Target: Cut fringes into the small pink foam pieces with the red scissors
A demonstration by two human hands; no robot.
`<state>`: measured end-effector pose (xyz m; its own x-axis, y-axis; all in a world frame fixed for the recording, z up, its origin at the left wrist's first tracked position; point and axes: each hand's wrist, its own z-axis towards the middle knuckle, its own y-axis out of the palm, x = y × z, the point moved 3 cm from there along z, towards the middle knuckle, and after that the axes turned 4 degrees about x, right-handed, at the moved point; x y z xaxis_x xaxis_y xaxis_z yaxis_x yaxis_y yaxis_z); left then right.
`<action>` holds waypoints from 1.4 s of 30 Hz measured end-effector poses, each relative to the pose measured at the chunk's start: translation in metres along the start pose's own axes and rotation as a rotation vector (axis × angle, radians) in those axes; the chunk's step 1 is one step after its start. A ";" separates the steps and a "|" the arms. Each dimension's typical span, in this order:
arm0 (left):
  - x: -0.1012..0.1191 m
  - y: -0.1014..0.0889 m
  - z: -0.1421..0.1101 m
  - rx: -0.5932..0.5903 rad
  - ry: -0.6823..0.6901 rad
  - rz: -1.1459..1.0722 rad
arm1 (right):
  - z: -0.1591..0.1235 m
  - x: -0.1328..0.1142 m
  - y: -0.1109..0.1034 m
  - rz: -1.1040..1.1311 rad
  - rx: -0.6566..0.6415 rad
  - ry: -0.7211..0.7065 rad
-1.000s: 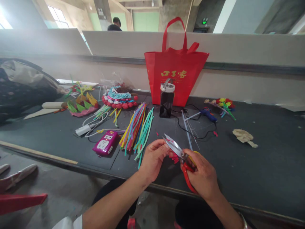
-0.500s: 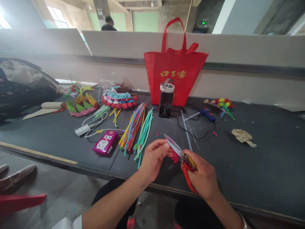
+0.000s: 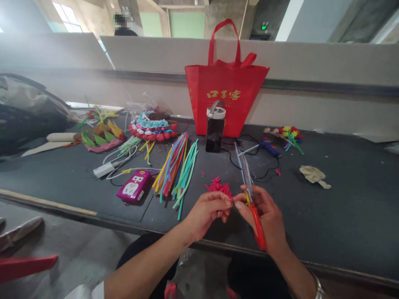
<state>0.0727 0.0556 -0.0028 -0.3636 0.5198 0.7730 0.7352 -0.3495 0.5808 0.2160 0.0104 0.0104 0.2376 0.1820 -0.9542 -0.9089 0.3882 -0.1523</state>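
Observation:
My left hand (image 3: 208, 209) pinches a small red piece (image 3: 231, 200) between thumb and forefinger, just above the table's near side. Facing it, my right hand (image 3: 264, 211) holds red-handled scissors (image 3: 258, 228) in its palm, with the blades pointing up and away from me. The right thumb and forefinger come close to the red piece; whether they touch it I cannot tell. Right behind my left fingers lies a pile of small red cut pieces (image 3: 216, 186), partly covered by the hand.
Left of my hands lie bundled coloured strips (image 3: 174, 170) and a purple power socket (image 3: 134, 187). A phone (image 3: 215, 135) leans upright before a red bag (image 3: 226, 83). Behind the scissors are clear glue sticks (image 3: 239, 162) and a blue glue gun (image 3: 269, 148); right, a beige cloth piece (image 3: 314, 175).
The scissors have swung from pointing left across my left fingers to pointing upward. My right fingers have come up to the left fingertips, and the red pile now shows more.

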 end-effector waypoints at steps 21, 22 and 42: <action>0.011 0.008 -0.006 0.184 0.405 0.592 | -0.003 0.007 -0.003 -0.200 0.048 -0.054; 0.011 0.007 -0.005 0.187 0.390 0.524 | -0.003 0.007 -0.003 -0.228 0.046 -0.080; 0.020 -0.002 -0.004 0.208 0.345 -0.190 | -0.010 0.021 0.002 -0.603 -0.055 -0.334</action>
<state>0.0614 0.0639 0.0122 -0.6468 0.2570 0.7180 0.7236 -0.0903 0.6843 0.2162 0.0059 -0.0124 0.7919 0.2203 -0.5696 -0.5986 0.4644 -0.6527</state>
